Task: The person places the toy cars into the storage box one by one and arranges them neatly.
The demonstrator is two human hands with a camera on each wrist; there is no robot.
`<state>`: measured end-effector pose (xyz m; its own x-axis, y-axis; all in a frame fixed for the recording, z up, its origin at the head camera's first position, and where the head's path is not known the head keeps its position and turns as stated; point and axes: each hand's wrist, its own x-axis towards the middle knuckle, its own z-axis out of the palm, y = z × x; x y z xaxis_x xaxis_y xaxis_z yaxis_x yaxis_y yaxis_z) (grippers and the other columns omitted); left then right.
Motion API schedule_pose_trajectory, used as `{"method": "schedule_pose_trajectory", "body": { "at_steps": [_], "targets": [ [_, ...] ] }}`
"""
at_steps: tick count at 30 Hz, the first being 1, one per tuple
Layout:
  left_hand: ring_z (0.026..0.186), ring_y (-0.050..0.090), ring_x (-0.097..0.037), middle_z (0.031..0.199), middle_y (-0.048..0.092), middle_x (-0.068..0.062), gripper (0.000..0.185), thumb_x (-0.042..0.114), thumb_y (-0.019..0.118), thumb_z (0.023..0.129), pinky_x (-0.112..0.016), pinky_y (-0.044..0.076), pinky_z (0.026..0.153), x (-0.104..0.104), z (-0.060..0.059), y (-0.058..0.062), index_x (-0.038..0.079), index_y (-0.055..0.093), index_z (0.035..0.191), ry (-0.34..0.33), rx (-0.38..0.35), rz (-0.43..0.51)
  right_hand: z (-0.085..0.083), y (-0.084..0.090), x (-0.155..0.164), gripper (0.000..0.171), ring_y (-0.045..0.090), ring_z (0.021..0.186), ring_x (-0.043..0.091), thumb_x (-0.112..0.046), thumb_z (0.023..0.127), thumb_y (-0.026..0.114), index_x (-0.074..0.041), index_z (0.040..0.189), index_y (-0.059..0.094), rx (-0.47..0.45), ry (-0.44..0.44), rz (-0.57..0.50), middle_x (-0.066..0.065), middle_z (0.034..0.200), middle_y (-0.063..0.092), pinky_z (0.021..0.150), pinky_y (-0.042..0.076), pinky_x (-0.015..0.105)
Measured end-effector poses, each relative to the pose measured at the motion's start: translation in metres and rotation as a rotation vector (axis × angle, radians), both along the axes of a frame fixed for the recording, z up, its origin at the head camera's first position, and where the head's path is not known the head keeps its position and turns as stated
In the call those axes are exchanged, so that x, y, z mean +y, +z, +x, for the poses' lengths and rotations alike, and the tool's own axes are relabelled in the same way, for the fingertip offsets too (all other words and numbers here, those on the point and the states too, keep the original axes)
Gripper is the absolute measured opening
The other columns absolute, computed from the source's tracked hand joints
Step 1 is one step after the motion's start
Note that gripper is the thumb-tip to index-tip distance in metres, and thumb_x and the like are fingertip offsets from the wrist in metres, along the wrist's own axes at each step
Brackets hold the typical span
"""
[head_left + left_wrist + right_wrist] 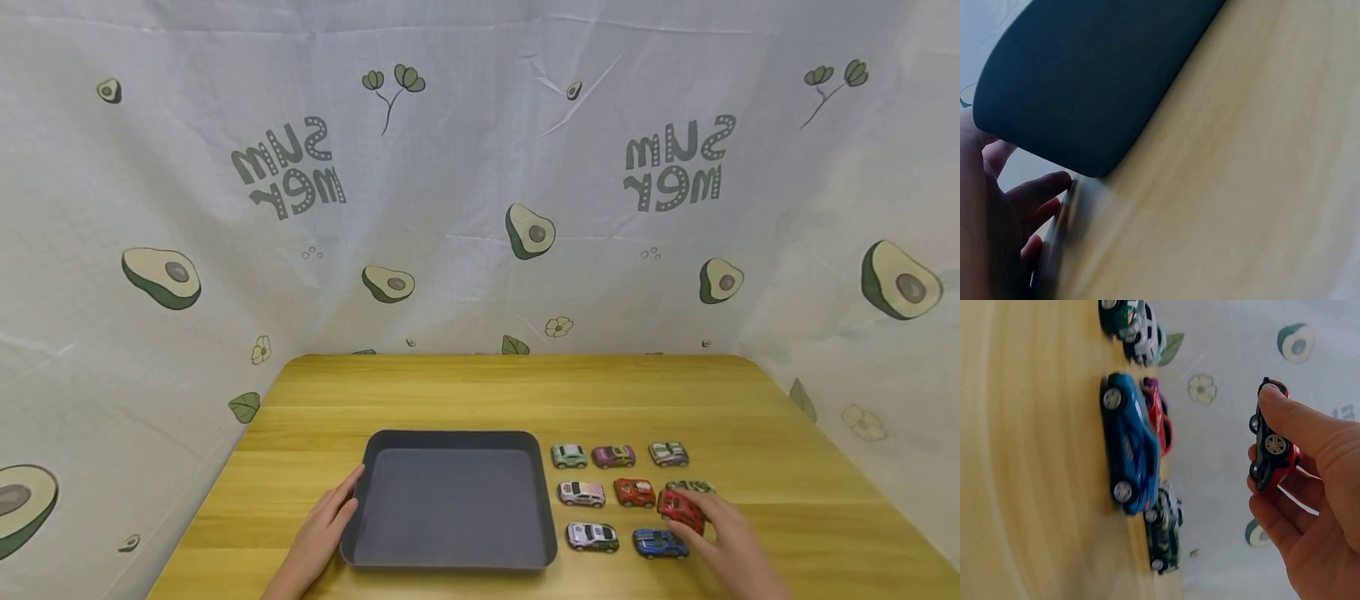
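Note:
My right hand [716,533] pinches a red toy car [681,511] between thumb and fingers. In the right wrist view that car [1270,440] is raised off the table, its dark underside and wheels showing. Just below it in the head view lies a blue toy car [660,543], and behind it a green patterned car [692,487], partly hidden by the hand. My left hand [324,525] rests at the left side of a dark grey tray [450,565], fingers loosely extended along its rim. In the left wrist view the tray [1085,81] fills the upper left.
Between the tray and my right hand stand more toy cars: another red one [634,492], a purple one [613,456], a pale green one [569,456] and several white patterned ones [592,537]. The wooden table [480,387] ends at an avocado-print cloth [465,183].

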<state>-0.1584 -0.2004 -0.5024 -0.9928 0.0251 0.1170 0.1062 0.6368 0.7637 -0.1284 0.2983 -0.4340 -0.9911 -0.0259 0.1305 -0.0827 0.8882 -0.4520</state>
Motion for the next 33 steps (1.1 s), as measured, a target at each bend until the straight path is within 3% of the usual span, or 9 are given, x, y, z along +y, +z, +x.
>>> {"method": "schedule_pose_trajectory", "body": {
  "at_steps": [11,17,25,33],
  "targets": [
    [0.128,0.038,-0.036,0.140,0.043,-0.010,0.045,0.040,0.038,0.096,-0.061,0.030,0.097,-0.001,-0.001,0.000,0.028,0.036,0.140,-0.007,-0.049,0.009,-0.002,0.018,-0.038,0.054,0.053,0.102,0.039,-0.035,0.083,0.063,0.002,0.121,0.054,-0.005,-0.019,-0.032,0.019,0.110,0.058,0.081,0.046,0.054],
    [0.129,0.038,-0.035,0.140,0.043,-0.010,0.045,0.040,0.038,0.096,-0.061,0.030,0.097,-0.001,0.000,0.001,0.028,0.037,0.139,-0.006,-0.045,0.012,-0.003,0.021,-0.061,0.047,0.053,0.100,0.032,-0.028,0.081,0.067,0.001,0.116,0.058,0.100,-0.002,-0.074,0.015,0.106,0.059,0.080,0.047,0.051],
    [0.129,0.038,-0.035,0.140,0.043,-0.010,0.045,0.040,0.037,0.096,-0.061,0.030,0.098,0.000,0.000,0.000,0.029,0.037,0.140,-0.007,-0.041,0.006,-0.006,0.020,-0.090,0.041,0.051,0.088,0.017,-0.020,0.076,0.072,-0.006,0.112,0.062,0.239,0.044,-0.097,0.006,0.103,0.061,0.063,0.046,0.028],
    [0.128,0.039,-0.034,0.139,0.044,-0.010,0.045,0.040,0.037,0.097,-0.060,0.031,0.098,0.000,0.000,0.002,0.028,0.037,0.140,-0.004,-0.041,-0.002,-0.008,0.012,-0.118,0.039,0.057,0.095,0.018,-0.019,0.072,0.075,-0.012,0.108,0.064,0.345,0.095,-0.097,-0.002,0.100,0.061,0.076,0.050,0.038]
  ]
}}
